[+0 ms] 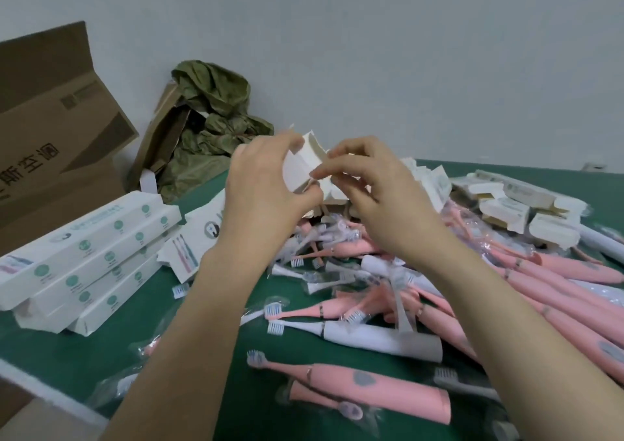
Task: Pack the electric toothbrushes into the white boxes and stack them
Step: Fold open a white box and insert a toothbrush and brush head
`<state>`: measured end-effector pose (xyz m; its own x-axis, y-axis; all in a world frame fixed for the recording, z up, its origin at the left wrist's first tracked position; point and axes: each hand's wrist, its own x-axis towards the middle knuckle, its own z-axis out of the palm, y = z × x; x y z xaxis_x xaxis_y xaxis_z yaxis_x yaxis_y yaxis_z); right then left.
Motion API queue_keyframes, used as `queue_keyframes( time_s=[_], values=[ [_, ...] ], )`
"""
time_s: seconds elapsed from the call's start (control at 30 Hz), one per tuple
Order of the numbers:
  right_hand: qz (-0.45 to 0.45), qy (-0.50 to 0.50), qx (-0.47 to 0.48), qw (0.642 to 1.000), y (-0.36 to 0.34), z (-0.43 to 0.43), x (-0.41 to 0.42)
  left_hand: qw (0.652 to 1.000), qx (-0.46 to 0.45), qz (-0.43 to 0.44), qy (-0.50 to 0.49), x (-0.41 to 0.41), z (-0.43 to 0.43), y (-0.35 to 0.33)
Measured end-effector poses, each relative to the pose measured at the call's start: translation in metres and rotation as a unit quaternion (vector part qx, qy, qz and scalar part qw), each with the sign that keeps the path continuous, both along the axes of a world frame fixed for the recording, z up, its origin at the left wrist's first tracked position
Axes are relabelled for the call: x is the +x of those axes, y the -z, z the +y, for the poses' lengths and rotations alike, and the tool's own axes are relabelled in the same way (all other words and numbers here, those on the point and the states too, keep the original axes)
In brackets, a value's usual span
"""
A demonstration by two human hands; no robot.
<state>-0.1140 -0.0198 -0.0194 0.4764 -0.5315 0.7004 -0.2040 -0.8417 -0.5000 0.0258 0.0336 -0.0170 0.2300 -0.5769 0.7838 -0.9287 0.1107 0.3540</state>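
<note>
Left hand (266,184): we see it curled round a white box (304,164), held up over the middle of the table.
Right hand (368,191): we see its fingertips pinching that box's end flap.
Packed boxes (91,251): stacked at the left on the green table (84,349).
Toothbrushes (381,337): pink and white, heaped loose under our hands, spreading near and right.
Empty boxes (506,201): piled far right.
Cardboard carton (50,137): far left, a crumpled green bag (209,126) beside it.

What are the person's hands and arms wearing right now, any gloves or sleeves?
The left hand and right hand are bare: no gloves, rings or watch visible. The left forearm and right forearm are bare too, with no sleeve in view.
</note>
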Motion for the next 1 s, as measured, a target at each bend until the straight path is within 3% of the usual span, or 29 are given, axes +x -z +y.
queue_keyframes(
  time_s=[0.1,0.13,0.2,0.3,0.4,0.47,0.63,0.7,0.8,0.87,0.9,0.93,1.0],
  values=[
    [-0.095,-0.008,0.177,0.98,0.0,-0.007,0.002,0.999,0.005,0.032,-0.003,0.008,0.006,0.006],
    [-0.085,0.013,0.219,0.972,0.003,-0.011,0.002,0.999,0.007,0.046,0.001,0.009,0.007,0.007],
    [0.089,0.057,0.218,0.97,0.011,-0.014,0.007,0.998,0.006,0.066,0.01,0.009,0.008,0.009],
    [0.334,0.048,0.155,0.929,0.03,-0.008,0.036,0.997,0.007,0.079,0.009,0.009,0.007,0.012],
    [0.477,0.062,0.105,0.87,0.048,-0.001,0.067,0.995,0.005,0.097,0.013,0.01,0.006,0.014],
    [0.505,0.075,0.088,0.855,0.054,0.0,0.076,0.995,0.004,0.099,0.014,0.011,0.006,0.015],
    [0.401,0.118,0.116,0.901,0.041,-0.014,0.065,0.995,0.01,0.098,0.022,0.013,0.005,0.02],
    [0.314,0.145,0.159,0.925,0.026,-0.022,0.043,0.995,0.013,0.095,0.023,0.014,0.004,0.022],
    [0.016,0.142,0.258,0.955,0.001,-0.023,0.009,0.995,0.014,0.096,0.029,0.01,-0.001,0.025],
    [-0.141,-0.04,0.386,0.911,-0.016,-0.014,-0.006,0.995,0.02,0.092,0.037,0.006,-0.005,0.026],
    [-0.163,-0.136,0.427,0.879,-0.022,-0.008,-0.009,0.995,0.023,0.086,0.042,0.003,-0.007,0.027],
    [-0.137,-0.171,0.427,0.877,-0.026,-0.005,-0.01,0.995,0.027,0.081,0.048,0.001,-0.008,0.027],
    [-0.035,-0.087,0.347,0.933,-0.03,-0.003,-0.008,0.995,0.033,0.077,0.057,-0.001,-0.007,0.029]
  ],
)
